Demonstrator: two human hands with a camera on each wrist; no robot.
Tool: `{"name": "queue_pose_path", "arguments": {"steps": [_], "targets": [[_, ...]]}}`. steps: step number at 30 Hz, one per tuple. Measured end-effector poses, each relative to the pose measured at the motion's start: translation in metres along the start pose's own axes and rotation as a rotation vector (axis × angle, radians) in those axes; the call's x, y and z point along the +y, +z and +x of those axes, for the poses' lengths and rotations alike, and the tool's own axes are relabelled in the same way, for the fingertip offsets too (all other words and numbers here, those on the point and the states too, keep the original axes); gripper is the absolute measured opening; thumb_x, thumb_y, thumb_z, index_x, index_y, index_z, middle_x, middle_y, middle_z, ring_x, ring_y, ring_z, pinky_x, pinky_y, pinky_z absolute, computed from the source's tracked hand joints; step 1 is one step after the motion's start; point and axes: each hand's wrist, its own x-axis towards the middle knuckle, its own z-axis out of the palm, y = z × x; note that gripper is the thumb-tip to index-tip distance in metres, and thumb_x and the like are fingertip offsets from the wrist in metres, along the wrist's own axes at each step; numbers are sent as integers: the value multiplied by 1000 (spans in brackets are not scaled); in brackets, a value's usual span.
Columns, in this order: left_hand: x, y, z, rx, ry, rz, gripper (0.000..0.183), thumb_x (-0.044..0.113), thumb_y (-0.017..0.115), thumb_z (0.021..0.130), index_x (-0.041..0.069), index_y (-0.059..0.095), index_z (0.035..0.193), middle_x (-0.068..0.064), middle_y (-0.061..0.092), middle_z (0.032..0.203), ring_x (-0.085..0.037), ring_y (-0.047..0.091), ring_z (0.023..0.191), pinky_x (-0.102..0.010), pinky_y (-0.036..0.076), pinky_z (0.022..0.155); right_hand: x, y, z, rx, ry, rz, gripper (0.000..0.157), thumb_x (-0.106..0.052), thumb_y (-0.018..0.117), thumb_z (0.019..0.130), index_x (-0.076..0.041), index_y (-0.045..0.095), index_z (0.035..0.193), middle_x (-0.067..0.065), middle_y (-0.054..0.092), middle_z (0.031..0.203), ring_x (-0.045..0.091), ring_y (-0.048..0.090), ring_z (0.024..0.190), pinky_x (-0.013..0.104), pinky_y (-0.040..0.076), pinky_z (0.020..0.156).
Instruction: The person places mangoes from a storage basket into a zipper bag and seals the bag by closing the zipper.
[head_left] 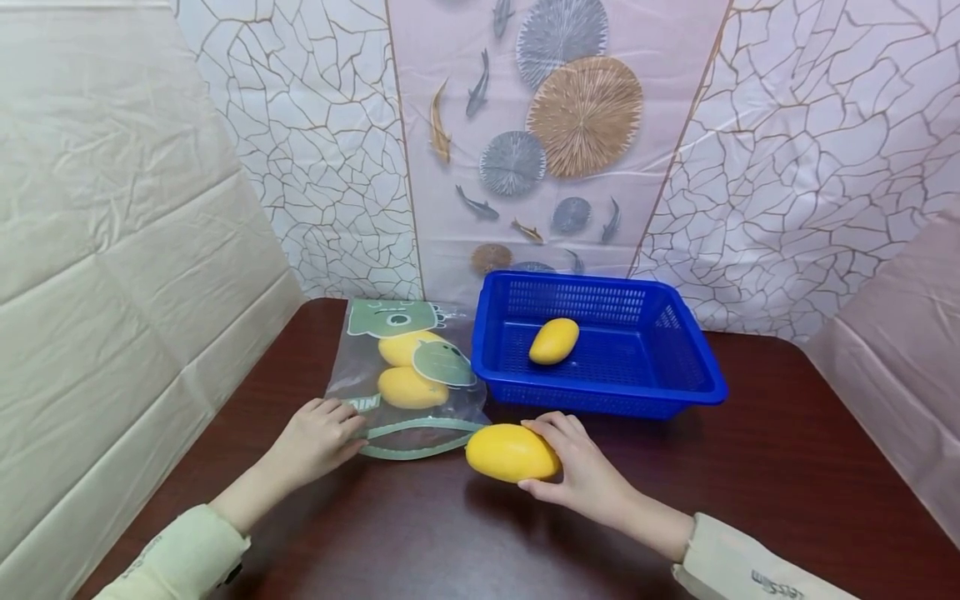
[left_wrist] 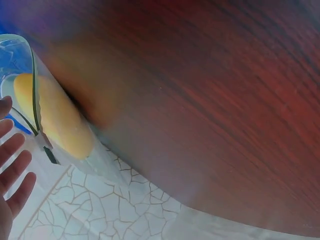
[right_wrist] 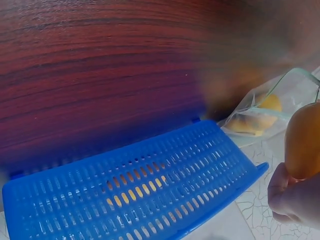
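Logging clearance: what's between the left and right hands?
Head view, left to right: the clear bag's parted mouth, right by the left hand, then the yellow mango that the right hand grips.

The slotted blue basket [right_wrist: 135, 185] has yellow showing through its wall and borders a dark wooden tabletop [right_wrist: 100, 65]. Near the basket's corner, the right hand [right_wrist: 292, 200] grips a mango [right_wrist: 303, 142]; beside that corner lies a clear bag [right_wrist: 279, 121] containing yellow fruit [right_wrist: 271, 103].
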Motion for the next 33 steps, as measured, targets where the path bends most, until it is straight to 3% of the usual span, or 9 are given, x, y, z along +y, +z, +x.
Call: {"name": "queue_pose_path", "arguments": {"steps": [7,14,19,33], "targets": [[3,-1,3,-5,4,-29,19,9,76,58,14,60,67,3,60,64,-16,56,60,-31,42,56,-3,4,4,-31,3,-12,62,-28,81,67,-2,59,119,1,56,108,13,46,97,31,47,82],[5,-2,7,-24,-31,-75,24,4,70,60,14,49,63,6,49,57,-11,44,46,-25,34,43,-3,11,7,-44,-26,-50,65,-30,81,66,-1,60,120,3,56,108,15,47,99,32,48,83],[5,-1,6,-37,-47,-101,24,4,69,60,15,48,63,8,47,57,-7,39,47,-21,32,42,-3,15,11,-88,-30,-60,65,-31,79,69,0,58,123,5,55,110,17,47,100,33,48,83],[4,-3,6,-62,-49,-131,26,2,72,59,16,51,65,10,49,60,-4,41,50,-18,32,43,-11,28,20,-103,-258,-127,64,-33,77,73,-5,55,127,7,54,114,17,50,99,30,47,85]]}}
